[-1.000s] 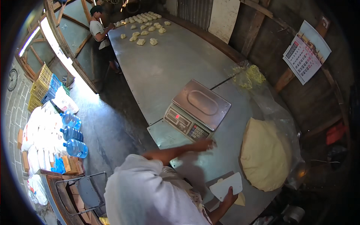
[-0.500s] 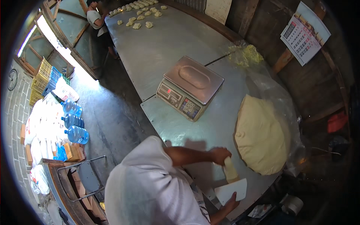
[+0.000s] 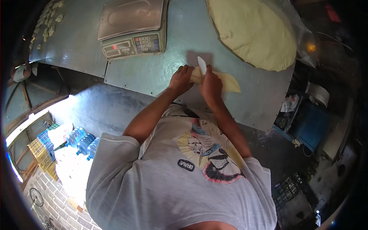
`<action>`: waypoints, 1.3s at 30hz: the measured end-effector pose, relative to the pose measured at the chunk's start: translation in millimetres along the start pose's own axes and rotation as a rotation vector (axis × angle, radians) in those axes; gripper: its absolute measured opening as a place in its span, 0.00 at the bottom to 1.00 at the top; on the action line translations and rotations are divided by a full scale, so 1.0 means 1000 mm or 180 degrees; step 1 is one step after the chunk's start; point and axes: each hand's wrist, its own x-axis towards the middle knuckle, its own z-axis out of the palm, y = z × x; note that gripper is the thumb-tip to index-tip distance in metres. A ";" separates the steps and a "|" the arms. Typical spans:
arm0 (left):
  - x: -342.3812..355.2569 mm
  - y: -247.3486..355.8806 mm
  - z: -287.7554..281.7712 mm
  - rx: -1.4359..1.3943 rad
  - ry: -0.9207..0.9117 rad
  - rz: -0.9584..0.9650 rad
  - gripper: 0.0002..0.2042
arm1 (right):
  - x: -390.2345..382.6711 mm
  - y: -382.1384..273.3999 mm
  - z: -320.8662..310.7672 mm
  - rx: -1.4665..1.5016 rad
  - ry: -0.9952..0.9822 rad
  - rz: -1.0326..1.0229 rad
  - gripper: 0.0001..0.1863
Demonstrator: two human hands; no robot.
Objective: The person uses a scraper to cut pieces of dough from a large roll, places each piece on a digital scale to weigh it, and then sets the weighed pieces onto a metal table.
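My left hand (image 3: pixel 181 80) is closed around the left end of a strip of pale dough (image 3: pixel 228 82) over the metal table. In my right hand (image 3: pixel 211 86) is a white dough scraper (image 3: pixel 202 65), stood on edge across the strip just beside my left fingers. The strip's wider end sticks out to the right past my right hand. Whether the blade has gone through the dough is hidden by my fingers. Beyond my hands, to the right, spreads a large flat mass of dough (image 3: pixel 255 34).
A digital scale (image 3: pixel 132 28) with a metal pan stands on the metal table (image 3: pixel 153 71), ahead and left. Small dough pieces (image 3: pixel 48 28) lie at the far left. Clear plastic sheeting borders the dough mass. Blue water bottles (image 3: pixel 84 143) and crates (image 3: pixel 42 153) are on the floor at left.
My view has swung to the right and down over my body. My hands have come together, and the scraper has gone from beside the strip's end to on edge across it.
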 end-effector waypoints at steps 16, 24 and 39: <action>0.117 -0.133 -0.254 0.0149 0.0700 -0.1264 0.45 | -0.051 0.076 0.012 0.3887 0.0587 0.1460 0.30; 0.100 -0.027 -0.056 -0.0944 -0.0316 0.0603 0.27 | -0.080 0.101 -0.004 0.3638 0.1112 0.1379 0.29; 0.052 -0.077 -0.014 -0.2043 0.1213 -0.1271 0.19 | 0.054 0.006 0.075 0.1539 0.0254 -0.0097 0.23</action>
